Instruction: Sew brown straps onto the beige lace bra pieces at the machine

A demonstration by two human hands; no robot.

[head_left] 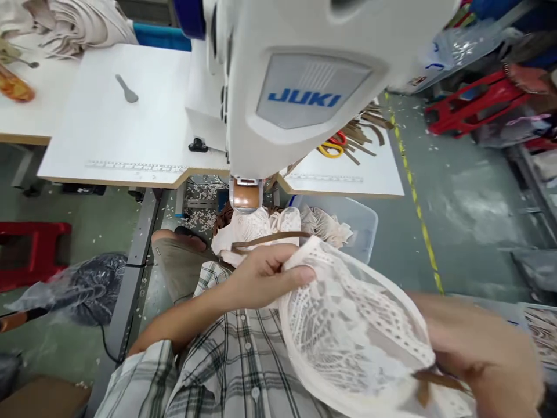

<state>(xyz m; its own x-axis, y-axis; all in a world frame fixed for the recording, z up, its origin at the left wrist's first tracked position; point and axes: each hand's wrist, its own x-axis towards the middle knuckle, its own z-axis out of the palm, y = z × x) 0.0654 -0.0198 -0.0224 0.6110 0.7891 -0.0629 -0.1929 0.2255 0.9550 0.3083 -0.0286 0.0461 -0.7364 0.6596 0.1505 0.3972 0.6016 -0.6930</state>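
Observation:
A white lace bra (348, 325), its cup spread out, is held up in front of my plaid shirt. My left hand (272, 276) is closed on the cup's upper left edge, thumb on top. A narrow brown strip (274, 237) runs out leftward beside that hand. At the cup's right end my right hand (487, 354) is curled round the fabric, blurred by motion, with its fingertips partly hidden. Another short brown strip (439, 380) shows by those fingers. More white lace pieces (250, 226) lie below the sewing machine head (300, 87).
The white sewing table (143, 122) bears a grey tool (126, 89), yellow and red-handled scissors (331, 150) and brown strips (365, 130). A clear plastic bin (363, 226) stands below. Red stools (478, 101) are at the right, and folded fabric (87, 26) lies at the back left.

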